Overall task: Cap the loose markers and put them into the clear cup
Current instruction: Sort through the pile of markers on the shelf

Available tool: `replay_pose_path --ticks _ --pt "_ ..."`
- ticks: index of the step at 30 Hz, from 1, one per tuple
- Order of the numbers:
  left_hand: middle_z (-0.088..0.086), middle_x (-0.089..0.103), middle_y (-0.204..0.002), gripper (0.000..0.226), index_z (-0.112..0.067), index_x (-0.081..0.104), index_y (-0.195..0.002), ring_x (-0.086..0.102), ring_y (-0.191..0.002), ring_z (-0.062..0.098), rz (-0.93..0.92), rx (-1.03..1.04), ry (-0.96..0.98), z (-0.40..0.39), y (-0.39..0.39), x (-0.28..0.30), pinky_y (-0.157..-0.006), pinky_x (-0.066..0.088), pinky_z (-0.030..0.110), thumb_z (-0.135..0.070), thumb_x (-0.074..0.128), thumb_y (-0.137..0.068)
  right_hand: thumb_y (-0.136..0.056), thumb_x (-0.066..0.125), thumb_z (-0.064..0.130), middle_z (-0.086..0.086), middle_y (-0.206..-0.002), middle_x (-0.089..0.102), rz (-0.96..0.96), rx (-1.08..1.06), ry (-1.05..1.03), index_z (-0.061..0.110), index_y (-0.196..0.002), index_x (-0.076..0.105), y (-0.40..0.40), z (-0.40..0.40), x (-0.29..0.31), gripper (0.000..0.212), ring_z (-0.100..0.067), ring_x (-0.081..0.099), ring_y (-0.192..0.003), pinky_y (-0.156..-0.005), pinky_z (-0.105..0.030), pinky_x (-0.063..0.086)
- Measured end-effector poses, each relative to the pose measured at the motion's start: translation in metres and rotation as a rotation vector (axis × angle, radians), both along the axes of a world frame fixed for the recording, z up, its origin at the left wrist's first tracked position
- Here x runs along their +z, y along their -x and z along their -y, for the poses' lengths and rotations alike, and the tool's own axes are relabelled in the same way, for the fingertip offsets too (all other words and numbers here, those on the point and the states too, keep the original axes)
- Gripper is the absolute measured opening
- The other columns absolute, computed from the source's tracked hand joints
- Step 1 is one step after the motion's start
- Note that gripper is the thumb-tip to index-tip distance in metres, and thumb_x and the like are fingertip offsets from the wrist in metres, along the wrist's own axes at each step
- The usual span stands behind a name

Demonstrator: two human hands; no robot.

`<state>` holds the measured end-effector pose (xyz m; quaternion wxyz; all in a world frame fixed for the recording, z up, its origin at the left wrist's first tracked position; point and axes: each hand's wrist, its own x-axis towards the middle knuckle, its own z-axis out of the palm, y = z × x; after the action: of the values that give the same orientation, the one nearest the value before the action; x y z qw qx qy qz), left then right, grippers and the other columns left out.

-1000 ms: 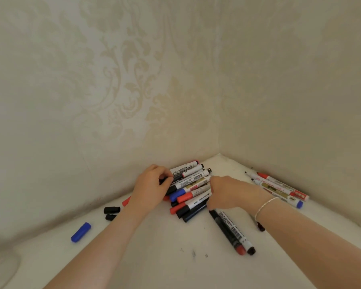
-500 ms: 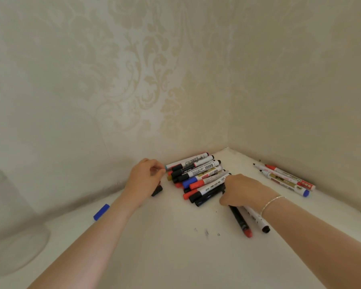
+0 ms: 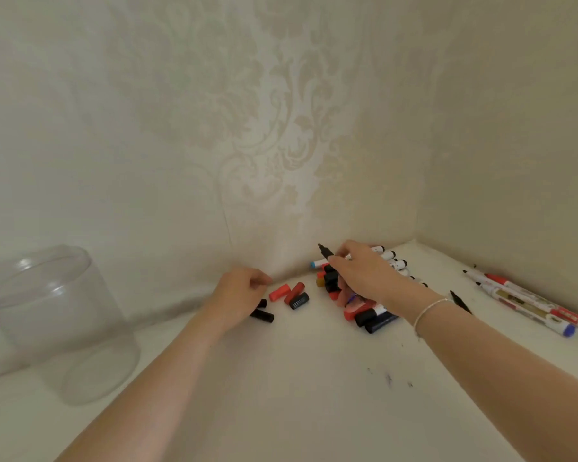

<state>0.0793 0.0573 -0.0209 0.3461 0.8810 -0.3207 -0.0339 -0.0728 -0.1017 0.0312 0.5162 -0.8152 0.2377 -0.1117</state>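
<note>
My right hand (image 3: 364, 278) grips an uncapped black marker (image 3: 326, 252), tip pointing up and left, above the pile of markers (image 3: 371, 315) in the corner. My left hand (image 3: 237, 295) hovers with curled fingers over two black caps (image 3: 263, 315); whether it holds one is hidden. Loose caps lie between my hands: a red cap (image 3: 279, 292), a dark red cap (image 3: 295, 291) and a black cap (image 3: 299, 301). The clear cup (image 3: 57, 321) stands upright at the far left.
Three markers (image 3: 528, 301) lie along the right wall, and an uncapped black marker (image 3: 461, 301) lies behind my right wrist. Papered walls meet in a corner behind the pile. Ink specks (image 3: 388, 378) mark the white tabletop.
The view has swung left, bringing more of the clear cup into sight. My right hand rose from the table with a black marker. My left hand slid left, uncovering loose caps.
</note>
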Motion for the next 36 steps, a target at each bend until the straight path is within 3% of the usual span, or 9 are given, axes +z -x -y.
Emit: replay_pose_path --ticks 4,7,11,17,20,23,25,31,36 --pt "-0.002 0.064 -0.100 0.019 -0.019 0.071 -0.103 0.060 -0.089 0.011 0.066 -0.063 -0.048 0.006 0.005 -0.004 -0.076 0.044 0.020 -0.017 0.057 -0.091 -0.100 0.041 0.020 -0.009 -0.065 0.052 0.094 -0.002 -0.123 0.007 -0.098 0.051 -0.017 0.000 -0.009 0.016 -0.009 0.036 -0.030 -0.033 -0.015 0.023" --pt "-0.001 0.058 -0.090 0.018 -0.020 0.073 -0.099 0.058 -0.089 0.017 0.168 -0.062 -0.105 0.019 0.010 -0.008 -0.077 0.046 0.028 -0.023 0.058 -0.090 -0.098 0.042 0.023 -0.009 -0.068 0.053 0.081 0.035 -0.335 0.008 -0.094 0.051 -0.023 0.004 -0.013 0.017 -0.013 0.037 -0.040 -0.038 -0.021 0.022" --pt "-0.009 0.049 -0.071 0.022 -0.018 0.073 -0.093 0.054 -0.074 0.016 0.247 -0.039 -0.131 0.040 0.013 -0.011 -0.063 0.037 0.026 -0.034 0.058 -0.092 -0.093 0.044 0.026 -0.005 -0.068 0.053 0.043 0.095 -0.503 0.006 -0.100 0.053 -0.027 0.011 -0.018 0.023 -0.014 0.037 -0.042 -0.034 -0.022 0.025" --pt "0.009 0.061 -0.084 0.038 -0.007 0.068 -0.082 0.060 -0.076 0.025 0.314 -0.022 -0.247 0.056 0.006 -0.019 -0.064 0.043 0.031 -0.040 0.053 -0.093 -0.092 0.042 0.024 -0.004 -0.071 0.054 0.037 0.192 -0.569 0.008 -0.101 0.058 -0.024 0.017 -0.015 0.024 -0.014 0.037 -0.044 -0.037 -0.023 0.025" --pt "0.000 0.056 -0.089 0.023 -0.017 0.064 -0.087 0.056 -0.081 0.018 0.200 -0.013 -0.050 0.057 0.004 -0.018 -0.070 0.045 0.031 -0.039 0.059 -0.091 -0.093 0.045 0.025 -0.008 -0.074 0.057 0.053 0.141 -0.511 0.007 -0.090 0.060 -0.022 0.017 -0.013 0.024 -0.017 0.038 -0.047 -0.037 -0.023 0.026" --pt "-0.005 0.065 -0.098 0.008 -0.021 0.064 -0.093 0.062 -0.093 0.013 -0.204 -0.057 0.372 0.051 0.003 -0.008 -0.080 0.053 0.029 -0.028 0.064 -0.089 -0.093 0.049 0.020 -0.014 -0.073 0.061 0.143 0.035 -0.385 0.004 -0.084 0.059 -0.022 0.018 -0.011 0.020 -0.017 0.042 -0.042 -0.037 -0.022 0.029" --pt "-0.005 0.070 -0.102 0.006 -0.022 0.065 -0.094 0.065 -0.099 0.013 -0.360 -0.094 0.510 0.044 0.003 0.000 -0.072 0.054 0.019 -0.020 0.066 -0.088 -0.091 0.055 0.014 -0.009 -0.067 0.063 0.185 -0.003 -0.277 0.007 -0.088 0.064 -0.022 0.018 -0.009 0.013 -0.013 0.045 -0.039 -0.037 -0.020 0.031" --pt "-0.004 0.072 -0.102 0.016 -0.024 0.067 -0.085 0.067 -0.095 0.005 -0.332 -0.156 0.595 0.034 -0.001 0.009 -0.084 0.051 0.027 -0.010 0.074 -0.081 -0.085 0.061 0.008 -0.003 -0.059 0.060 0.175 -0.021 -0.099 0.011 -0.088 0.072 -0.025 0.013 -0.007 0.012 -0.007 0.046 -0.037 -0.040 -0.017 0.040" --pt "-0.007 0.073 -0.100 0.020 -0.027 0.068 -0.087 0.066 -0.100 0.006 -0.268 -0.188 0.558 0.029 -0.003 0.011 -0.093 0.051 0.033 -0.009 0.074 -0.081 -0.084 0.062 0.013 0.003 -0.059 0.064 0.112 -0.039 0.118 0.028 -0.078 0.070 -0.027 0.010 -0.005 0.017 -0.010 0.049 -0.046 -0.044 -0.021 0.043"
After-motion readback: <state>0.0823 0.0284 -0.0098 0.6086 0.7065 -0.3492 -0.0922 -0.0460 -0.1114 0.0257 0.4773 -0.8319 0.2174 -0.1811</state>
